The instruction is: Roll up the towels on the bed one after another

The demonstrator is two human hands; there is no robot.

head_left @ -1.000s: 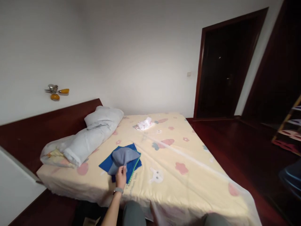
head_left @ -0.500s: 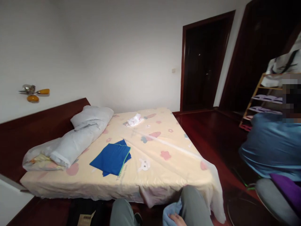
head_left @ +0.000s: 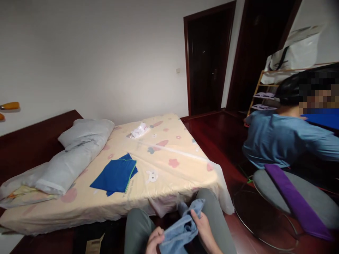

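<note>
A light blue denim garment (head_left: 179, 231) is bunched up between my knees. My left hand (head_left: 155, 241) pinches its left edge, and my right hand (head_left: 202, 225) grips the upper right part with the thumb on top. The lower end of the garment runs out of the frame, so its full shape is hidden. Beyond my knees, two dark blue cloths (head_left: 115, 175) with green edging lie overlapped on the bed (head_left: 169, 181).
A white crumpled item (head_left: 140, 130) and a grey rolled quilt (head_left: 79, 155) rest on the bed. To the right, a person in a blue shirt (head_left: 275, 137) sits near a round grey stool (head_left: 315, 204) with a purple cloth (head_left: 296, 201) across it. A slipper rack (head_left: 258, 88) stands behind.
My left hand has come into view onto the denim, which is now raised and spread between both hands. The view has turned right, showing more of the stool and the person.
</note>
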